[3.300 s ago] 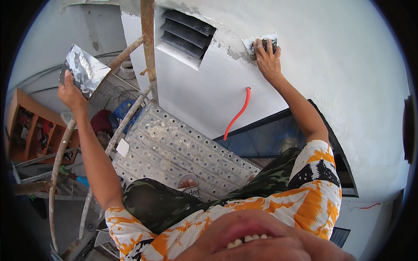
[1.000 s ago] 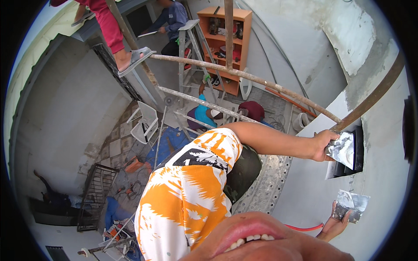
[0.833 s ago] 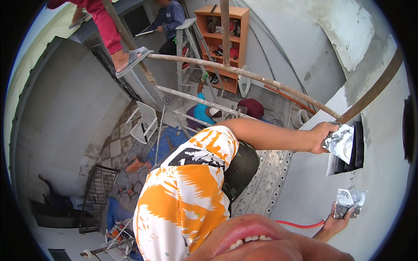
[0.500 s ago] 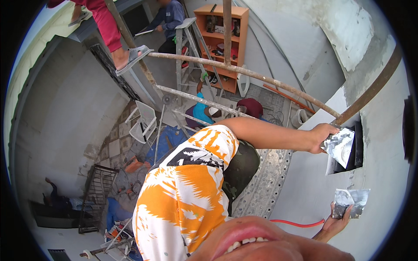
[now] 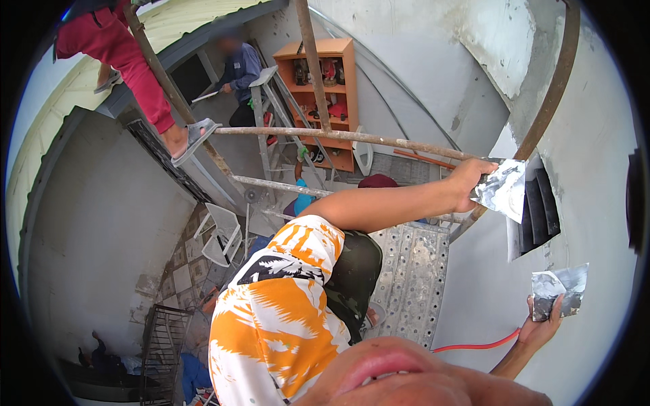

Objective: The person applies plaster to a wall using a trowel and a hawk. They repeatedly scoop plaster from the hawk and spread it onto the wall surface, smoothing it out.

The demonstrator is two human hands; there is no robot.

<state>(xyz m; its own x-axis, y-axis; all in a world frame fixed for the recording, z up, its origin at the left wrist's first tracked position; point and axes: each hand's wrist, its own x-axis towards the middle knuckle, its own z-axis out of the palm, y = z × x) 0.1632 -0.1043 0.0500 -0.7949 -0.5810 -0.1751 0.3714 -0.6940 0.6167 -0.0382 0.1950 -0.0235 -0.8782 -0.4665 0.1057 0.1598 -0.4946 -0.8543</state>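
Clearly two plates [image 5: 506, 186] [image 5: 570, 284] — left hand [image 5: 467, 184] holds one, right hand [image 5: 542, 327] another (both smeared).

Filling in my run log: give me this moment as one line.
left hand: holding smeared metal blade | right hand: holding second blade | nearby: black louvred vent, red tube

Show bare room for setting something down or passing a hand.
Set-down: perforated grey metal plank, between dark camouflage trousers and smooth white wall. Hand-passing: wall between black louvred vent and curved red tube. Crowded: left hand, plaster-smeared metal plate and rusty pole beside the vent.
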